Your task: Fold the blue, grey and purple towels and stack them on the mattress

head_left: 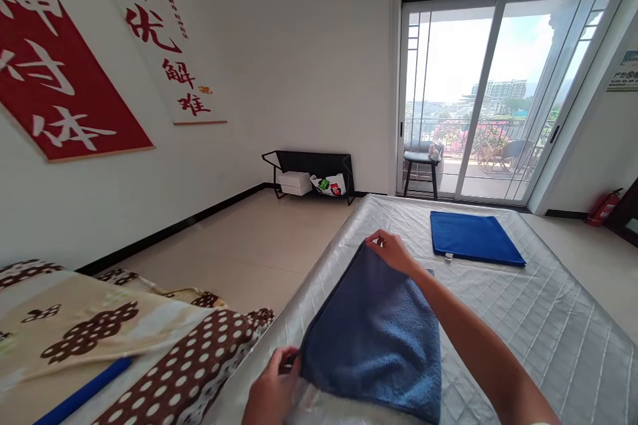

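Note:
A dusty-blue, soft-textured cloth (373,332) lies partly on the silver quilted mattress cover (538,319) with its left edge lifted. At its near left corner, my left hand (274,385) pinches the edge between thumb and fingers. Its far corner is gripped by my right hand (391,252), whose forearm reaches over the cloth's right side. Farther back on the cover, a folded bright blue cloth (476,238) with a small white tag lies flat, touched by neither hand.
Brown-and-cream patterned bedding (90,319) with a blue strip (84,388) lies at the left. A black rack (314,163) holding white boxes stands by the wall. Beyond the mattress are sliding glass doors (481,99), and a fire extinguisher (603,207) is at the right.

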A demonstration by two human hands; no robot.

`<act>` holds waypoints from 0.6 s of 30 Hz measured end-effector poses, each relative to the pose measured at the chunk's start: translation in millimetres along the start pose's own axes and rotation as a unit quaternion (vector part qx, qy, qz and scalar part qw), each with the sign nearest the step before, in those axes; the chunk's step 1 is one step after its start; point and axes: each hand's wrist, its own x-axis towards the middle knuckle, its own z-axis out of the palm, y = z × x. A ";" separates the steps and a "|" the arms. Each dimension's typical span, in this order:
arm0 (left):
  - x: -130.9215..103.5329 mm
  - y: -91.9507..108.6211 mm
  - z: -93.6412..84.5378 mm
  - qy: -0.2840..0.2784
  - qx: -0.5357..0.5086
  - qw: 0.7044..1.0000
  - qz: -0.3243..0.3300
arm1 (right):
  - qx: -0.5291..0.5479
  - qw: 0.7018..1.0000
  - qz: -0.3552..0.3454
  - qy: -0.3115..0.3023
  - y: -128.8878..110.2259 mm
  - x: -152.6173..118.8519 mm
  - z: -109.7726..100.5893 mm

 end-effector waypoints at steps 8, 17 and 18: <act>-2.2 98.1 -42.7 0.030 -0.029 0.984 0.175 | 0.056 0.991 -0.016 0.123 -35.4 -71.5 -127.4; 15.2 215.4 -84.8 0.052 0.077 0.927 0.365 | 0.101 0.980 -0.019 0.172 -83.4 -154.6 -230.8; 15.4 226.1 -85.9 0.064 0.077 0.912 0.397 | 0.103 0.978 -0.018 0.180 -86.7 -162.7 -236.6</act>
